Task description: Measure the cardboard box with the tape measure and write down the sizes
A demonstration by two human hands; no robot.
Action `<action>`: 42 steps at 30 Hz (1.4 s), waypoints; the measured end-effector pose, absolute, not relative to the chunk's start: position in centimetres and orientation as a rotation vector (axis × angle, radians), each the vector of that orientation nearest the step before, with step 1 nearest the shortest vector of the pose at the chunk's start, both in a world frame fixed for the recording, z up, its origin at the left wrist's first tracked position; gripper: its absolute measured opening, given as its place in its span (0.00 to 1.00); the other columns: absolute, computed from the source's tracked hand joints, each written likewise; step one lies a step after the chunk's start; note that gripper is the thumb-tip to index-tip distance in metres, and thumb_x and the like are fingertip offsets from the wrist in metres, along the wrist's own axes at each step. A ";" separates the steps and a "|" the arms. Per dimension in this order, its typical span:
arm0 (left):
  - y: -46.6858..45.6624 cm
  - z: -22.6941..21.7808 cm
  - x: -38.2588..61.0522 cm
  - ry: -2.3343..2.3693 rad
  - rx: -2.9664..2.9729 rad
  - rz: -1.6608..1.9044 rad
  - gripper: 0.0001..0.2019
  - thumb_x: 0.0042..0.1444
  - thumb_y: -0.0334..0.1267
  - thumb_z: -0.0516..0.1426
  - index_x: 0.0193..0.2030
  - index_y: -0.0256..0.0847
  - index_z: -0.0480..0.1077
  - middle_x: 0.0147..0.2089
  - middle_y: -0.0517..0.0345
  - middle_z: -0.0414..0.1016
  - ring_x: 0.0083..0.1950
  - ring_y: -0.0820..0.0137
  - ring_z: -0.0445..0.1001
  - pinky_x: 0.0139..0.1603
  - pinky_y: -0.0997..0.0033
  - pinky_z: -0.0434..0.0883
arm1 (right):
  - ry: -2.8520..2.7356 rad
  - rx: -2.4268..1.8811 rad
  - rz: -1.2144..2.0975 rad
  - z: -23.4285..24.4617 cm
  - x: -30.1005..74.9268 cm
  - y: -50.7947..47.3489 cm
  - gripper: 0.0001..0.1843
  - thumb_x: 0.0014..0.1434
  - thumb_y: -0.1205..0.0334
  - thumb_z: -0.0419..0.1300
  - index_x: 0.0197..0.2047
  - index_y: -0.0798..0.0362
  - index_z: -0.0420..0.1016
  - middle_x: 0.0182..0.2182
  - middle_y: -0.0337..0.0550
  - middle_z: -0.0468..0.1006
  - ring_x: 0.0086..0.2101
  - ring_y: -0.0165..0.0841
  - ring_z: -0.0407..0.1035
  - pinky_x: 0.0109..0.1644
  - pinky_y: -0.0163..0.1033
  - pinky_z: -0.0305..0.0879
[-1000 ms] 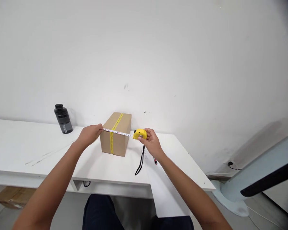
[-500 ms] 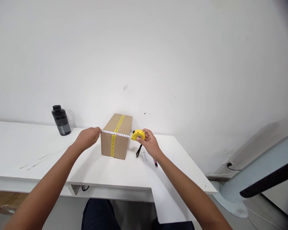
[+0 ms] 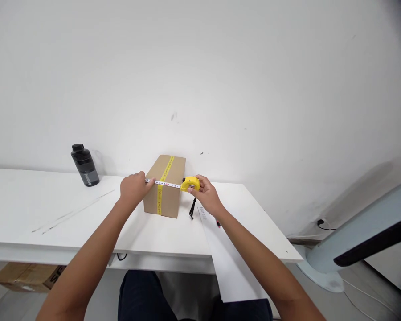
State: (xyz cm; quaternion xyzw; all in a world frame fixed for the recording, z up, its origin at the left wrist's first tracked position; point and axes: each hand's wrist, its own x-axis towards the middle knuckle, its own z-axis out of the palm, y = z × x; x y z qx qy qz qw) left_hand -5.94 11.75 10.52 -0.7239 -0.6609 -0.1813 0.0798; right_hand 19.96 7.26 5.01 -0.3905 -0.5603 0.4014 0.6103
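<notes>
At the bottom of the view, the person's dark trousers (image 3: 142, 294) show under the near edge of the white table (image 3: 36, 223). A brown carton (image 3: 26, 276) lies on the floor beneath the table at the left. On the right, a white sheet of paper (image 3: 230, 263) overhangs the table's near edge. A red pen (image 3: 217, 223) lies on it, just beside the right forearm.

Both arms reach forward over the tabletop. The right hand (image 3: 205, 196) is closed around the yellow tape measure (image 3: 190, 183), holding it at the right front top corner of the cardboard box (image 3: 169, 203). A black strap (image 3: 193, 208) hangs from the case down to the table. The left hand (image 3: 133, 189) pinches the end of the blade (image 3: 163, 183) between thumb and fingers at the box's left top corner. The blade runs across the box's front top edge from one hand to the other.

The box stands on the table near the wall, with a yellow strip (image 3: 167, 167) running over its top and down its front. Well to the left, a black bottle (image 3: 84, 165) stands upright by the white wall (image 3: 200, 80).
</notes>
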 end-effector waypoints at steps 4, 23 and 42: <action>11.6 10.7 -6.0 -2.034 -2.195 -0.621 0.20 0.62 0.58 0.49 0.37 0.42 0.66 0.36 0.45 0.78 0.40 0.52 0.77 0.34 0.63 0.61 | -1.284 -0.905 0.932 5.0 19.9 7.4 0.29 0.51 0.54 0.72 0.54 0.45 0.70 0.50 0.40 0.80 0.50 0.37 0.75 0.57 0.44 0.70; 10.0 15.9 -10.1 -2.172 -2.470 -1.545 0.19 0.49 0.55 0.62 0.36 0.43 0.65 0.38 0.56 0.75 0.38 0.66 0.72 0.38 0.67 0.69 | -1.149 -0.796 0.878 5.7 20.9 2.9 0.27 0.50 0.53 0.74 0.51 0.45 0.70 0.48 0.42 0.78 0.49 0.39 0.75 0.55 0.47 0.73; -1.3 6.4 5.1 -1.874 -3.892 -1.382 0.20 0.51 0.57 0.66 0.33 0.43 0.68 0.32 0.62 0.67 0.35 0.72 0.64 0.42 0.68 0.64 | -1.147 -0.881 0.850 -0.1 24.2 -9.6 0.24 0.54 0.59 0.74 0.52 0.42 0.73 0.47 0.43 0.80 0.48 0.39 0.77 0.53 0.45 0.76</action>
